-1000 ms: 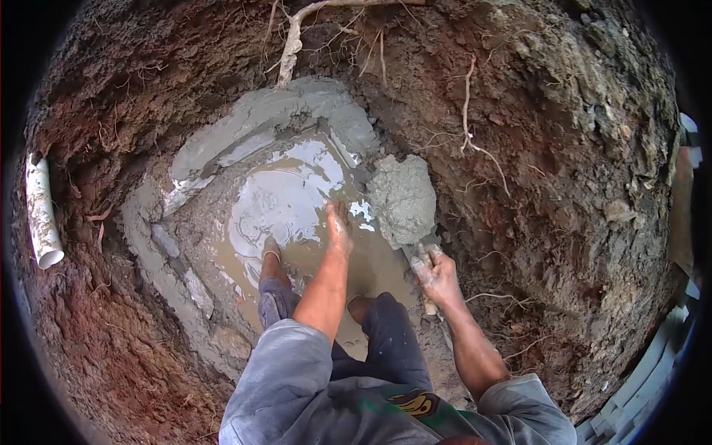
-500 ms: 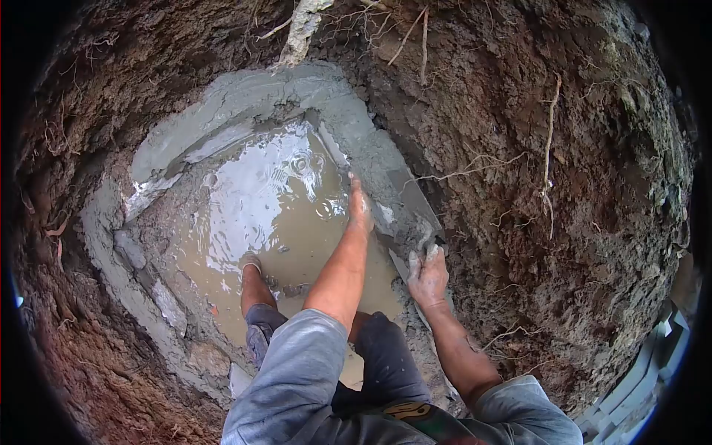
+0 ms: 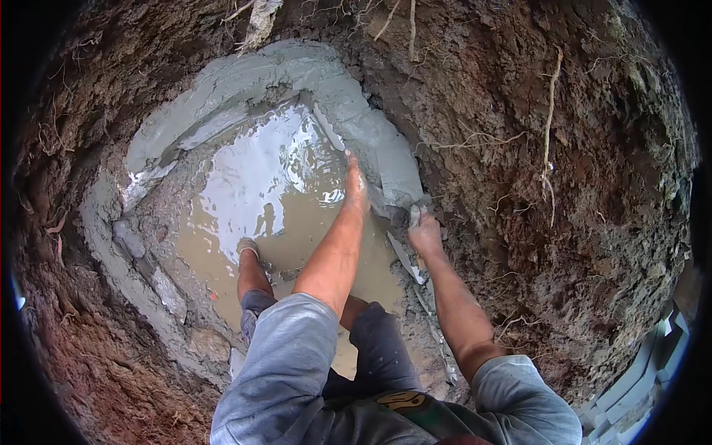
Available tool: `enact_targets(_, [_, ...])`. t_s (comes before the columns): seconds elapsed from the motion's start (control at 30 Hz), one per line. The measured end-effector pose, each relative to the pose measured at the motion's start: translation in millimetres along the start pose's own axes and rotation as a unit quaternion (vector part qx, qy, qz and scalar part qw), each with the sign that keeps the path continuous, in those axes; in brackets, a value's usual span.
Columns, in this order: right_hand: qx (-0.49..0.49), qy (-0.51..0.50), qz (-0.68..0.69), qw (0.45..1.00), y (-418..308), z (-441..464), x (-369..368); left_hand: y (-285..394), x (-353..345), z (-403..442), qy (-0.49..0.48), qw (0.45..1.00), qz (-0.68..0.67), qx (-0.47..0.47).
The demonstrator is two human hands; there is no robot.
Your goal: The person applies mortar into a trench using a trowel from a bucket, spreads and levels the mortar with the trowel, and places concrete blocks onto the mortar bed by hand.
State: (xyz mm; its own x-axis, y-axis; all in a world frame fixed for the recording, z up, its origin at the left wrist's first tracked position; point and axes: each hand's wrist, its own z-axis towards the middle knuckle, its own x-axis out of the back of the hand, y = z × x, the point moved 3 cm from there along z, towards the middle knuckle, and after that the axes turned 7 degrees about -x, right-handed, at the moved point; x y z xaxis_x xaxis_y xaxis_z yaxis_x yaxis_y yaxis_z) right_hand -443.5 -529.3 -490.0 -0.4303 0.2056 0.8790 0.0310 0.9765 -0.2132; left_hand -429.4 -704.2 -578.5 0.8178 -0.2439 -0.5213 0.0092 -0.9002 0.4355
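Note:
My left hand (image 3: pixel 356 184) lies along the inner side of the wet grey mortar band (image 3: pixel 354 111), fingers stretched forward, just above the muddy water (image 3: pixel 297 230). My right hand (image 3: pixel 425 234) is closed at the near end of the band's right side. It seems to grip a mortar-coated trowel; fingers and wet mortar mostly hide the tool. Beyond that fist, the mortar top (image 3: pixel 397 167) looks smooth, with a straight outer edge. Nearer me, a pale slab edge (image 3: pixel 406 258) shows between the water and my right forearm.
Steep earth walls (image 3: pixel 512 96) with thin roots (image 3: pixel 549 148) surround the pit. A thick pale root (image 3: pixel 261 22) hangs at the far side. My leg (image 3: pixel 252 271) stands in the water. Grey slabs or bricks (image 3: pixel 634 382) are stacked at lower right. Mortar (image 3: pixel 111 252) also lines the left side.
My right hand has moved forward along the mortar, and the dark flat blade edge beside it no longer shows clearly. My left hand stays at the inner side. The view has shifted slightly.

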Motion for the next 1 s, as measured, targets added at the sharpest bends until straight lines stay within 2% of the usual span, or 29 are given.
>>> enact_targets(0.17, [-0.055, -0.015, -0.004, 0.998, 44, -25, 1, -20, -6, 15, 0.032, 0.986, 0.124, -0.105])
enact_targets(0.27, [-0.062, -0.002, -0.02, 0.998, 49, -54, 14, -21, -17, 9, 0.07, 0.947, 0.28, -0.143])
enact_targets(0.33, [-0.032, 0.034, 0.009, 0.999, 66, -80, 21, -19, -22, 1, 0.063, 0.942, 0.306, -0.123])
enact_targets(0.4, [-0.016, 0.02, 0.001, 1.0, 63, -78, 20, -14, -29, -5, 0.051, 0.937, 0.329, -0.106])
enact_targets(0.5, [-0.036, -0.021, 0.026, 0.999, 34, -52, 12, -2, -36, -16, -0.056, 0.94, 0.322, -0.097])
enact_targets(0.63, [0.077, 0.028, 0.05, 0.995, -46, 14, 2, 48, -39, -37, -0.075, 0.938, 0.316, -0.119])
enact_targets(0.73, [0.048, 0.014, -0.037, 0.998, -41, 25, -10, 60, -5, -44, -0.003, 0.955, 0.272, -0.121])
enact_targets(0.83, [-0.022, 0.01, -0.064, 0.998, -6, -39, 15, 85, 22, -54, 0.06, 0.963, 0.228, -0.13])
enact_targets(0.9, [-0.047, 0.072, -0.013, 0.996, 22, -87, 16, 86, 45, -64, 0.098, 0.97, 0.182, -0.125])
enact_targets(1.0, [0.102, 0.111, -0.022, 0.988, 18, -118, -14, 65, 84, -82, 0.161, 0.973, 0.15, -0.077])
